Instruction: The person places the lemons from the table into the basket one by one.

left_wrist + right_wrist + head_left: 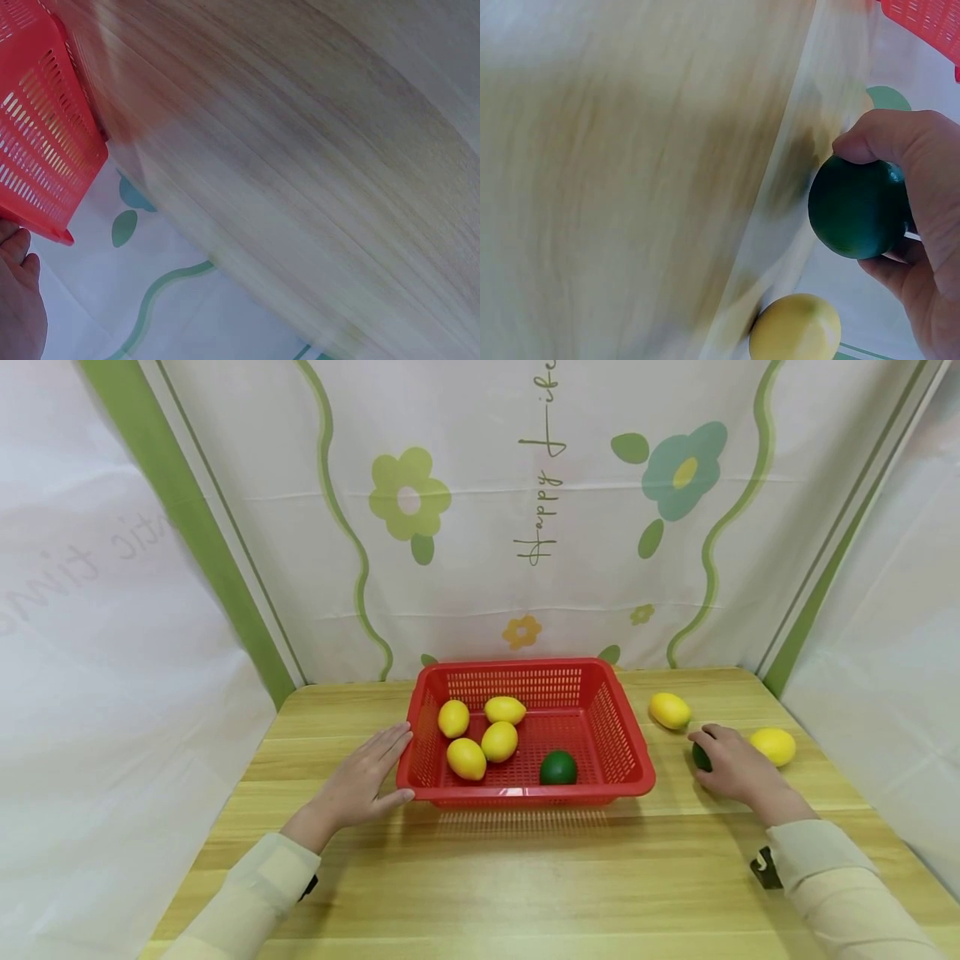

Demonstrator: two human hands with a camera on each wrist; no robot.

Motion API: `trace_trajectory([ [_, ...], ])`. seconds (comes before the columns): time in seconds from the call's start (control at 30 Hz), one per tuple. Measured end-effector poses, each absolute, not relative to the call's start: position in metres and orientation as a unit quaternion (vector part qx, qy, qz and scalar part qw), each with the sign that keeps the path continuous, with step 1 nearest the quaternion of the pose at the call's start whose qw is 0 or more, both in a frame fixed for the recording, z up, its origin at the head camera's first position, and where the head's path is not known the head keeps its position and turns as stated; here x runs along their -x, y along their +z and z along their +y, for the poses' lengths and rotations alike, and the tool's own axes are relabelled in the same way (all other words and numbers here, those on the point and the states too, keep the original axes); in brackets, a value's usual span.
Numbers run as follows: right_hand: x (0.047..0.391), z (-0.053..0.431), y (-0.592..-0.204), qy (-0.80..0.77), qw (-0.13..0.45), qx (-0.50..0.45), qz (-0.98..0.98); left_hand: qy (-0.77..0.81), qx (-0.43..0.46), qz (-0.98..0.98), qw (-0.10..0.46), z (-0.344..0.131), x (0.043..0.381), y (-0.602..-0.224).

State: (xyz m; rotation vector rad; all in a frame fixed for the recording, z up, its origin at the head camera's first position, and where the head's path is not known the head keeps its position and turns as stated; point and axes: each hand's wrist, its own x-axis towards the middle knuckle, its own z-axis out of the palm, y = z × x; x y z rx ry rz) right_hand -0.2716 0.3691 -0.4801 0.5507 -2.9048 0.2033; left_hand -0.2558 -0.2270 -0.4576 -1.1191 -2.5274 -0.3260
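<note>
At the middle of the table stands a red plastic basket (pixel 525 791) with slotted walls. Inside it, several yellow lemons (pixel 499 742) are grouped toward the left, and a dark green round fruit (pixel 558 768) lies near the front wall. My left hand (pixel 360 785) touches the basket's left rim with extended fingers, the thumb at the near corner. To the right of the basket, my right hand (pixel 738 768) grips a second dark green round fruit (pixel 859 206) between thumb and fingers. One lemon (pixel 772 747) lies just beside that hand.
Another lemon (pixel 670 712) lies on the wooden table (pixel 480 885) between the basket and my right hand. A white printed curtain (pixel 480 568) hangs behind the table's back edge, with more white cloth at both sides.
</note>
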Motion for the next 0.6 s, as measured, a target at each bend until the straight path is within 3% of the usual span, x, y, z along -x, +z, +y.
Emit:
trace_trajectory([
  [0.37,0.2691,0.3663,-0.4746,0.059,0.12,-0.209,-0.969,-0.119,0.396,-0.894,0.174,-0.2269,0.2557,-0.4572],
  [0.6,0.2697,0.3642,-0.4702,0.038,0.177,-0.246,-0.952,-0.118,0.402,-0.889,0.184,-0.2272,0.2561,-0.4574],
])
